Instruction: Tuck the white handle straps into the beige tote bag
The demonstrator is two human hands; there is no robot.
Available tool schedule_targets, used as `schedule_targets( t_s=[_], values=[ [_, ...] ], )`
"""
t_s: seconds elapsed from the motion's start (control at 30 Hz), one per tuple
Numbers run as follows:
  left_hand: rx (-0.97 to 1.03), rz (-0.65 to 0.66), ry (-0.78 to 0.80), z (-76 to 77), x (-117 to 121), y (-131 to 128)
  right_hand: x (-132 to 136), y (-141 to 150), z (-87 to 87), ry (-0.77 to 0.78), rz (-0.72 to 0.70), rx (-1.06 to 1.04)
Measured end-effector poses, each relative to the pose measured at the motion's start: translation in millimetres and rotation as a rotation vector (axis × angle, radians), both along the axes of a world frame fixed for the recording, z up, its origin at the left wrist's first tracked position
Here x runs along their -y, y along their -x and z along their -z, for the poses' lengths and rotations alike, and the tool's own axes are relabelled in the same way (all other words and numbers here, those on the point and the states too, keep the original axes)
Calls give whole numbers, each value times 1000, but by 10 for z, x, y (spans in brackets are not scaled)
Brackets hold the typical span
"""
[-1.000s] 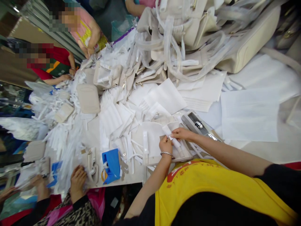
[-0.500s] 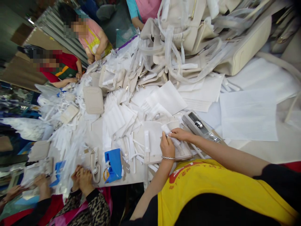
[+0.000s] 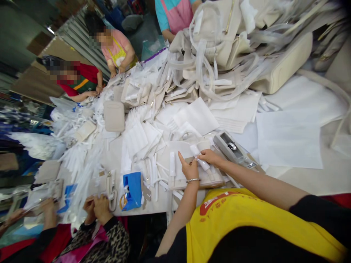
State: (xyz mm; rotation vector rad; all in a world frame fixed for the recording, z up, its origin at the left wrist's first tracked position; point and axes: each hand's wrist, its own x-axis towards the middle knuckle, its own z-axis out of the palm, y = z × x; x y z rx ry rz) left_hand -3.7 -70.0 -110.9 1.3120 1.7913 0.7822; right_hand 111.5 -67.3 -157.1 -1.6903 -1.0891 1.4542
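A light beige handbag (image 3: 179, 171) lies on the table in front of me, its handles pointing away. Two straps on its face are covered in white wrapping. My right hand (image 3: 210, 157) pinches the right wrapped strap (image 3: 203, 164) near its upper end. Beside it, over the bag's middle, is my left hand (image 3: 190, 168), its index finger stretched out and its thumb close to that strap. Its other fingers are partly hidden. The left wrapped strap (image 3: 172, 164) lies untouched along the bag's left side.
A grey tray (image 3: 227, 146) with metal parts stands right of the bag. White sheets (image 3: 289, 138) and a high pile of beige bags (image 3: 219, 47) lie beyond. To the left are a blue box (image 3: 132, 190), loose white strips and a co-worker's hands (image 3: 97, 208). Other people work across the table.
My left hand has let go of the right wrapped strap and moved slightly left, with its index finger now extended. My right hand keeps its pinch. The view has shifted a little.
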Motion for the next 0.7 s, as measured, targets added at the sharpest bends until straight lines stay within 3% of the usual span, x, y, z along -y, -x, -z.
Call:
schedule_targets(
  t_s=[0.13,0.2,0.27,0.43,0.57,0.63,0.7],
  values=[
    [613,-302,169,165,-11,34,39,17,12,12,33,-68],
    [743,-330,227,231,3,26,60,33,0,20,49,-58],
    [726,-300,268,288,14,8,82,55,-9,26,58,-54],
    [351,-204,283,308,-25,-15,75,44,-7,11,28,-55],
    [-252,77,144,38,-10,-31,10,-52,-175,-23,-153,172],
    [-413,146,69,-92,0,-57,-37,-77,-320,-30,-207,298],
    [-484,167,78,-190,-19,-116,-82,-86,-477,-83,-171,345]
  ],
)
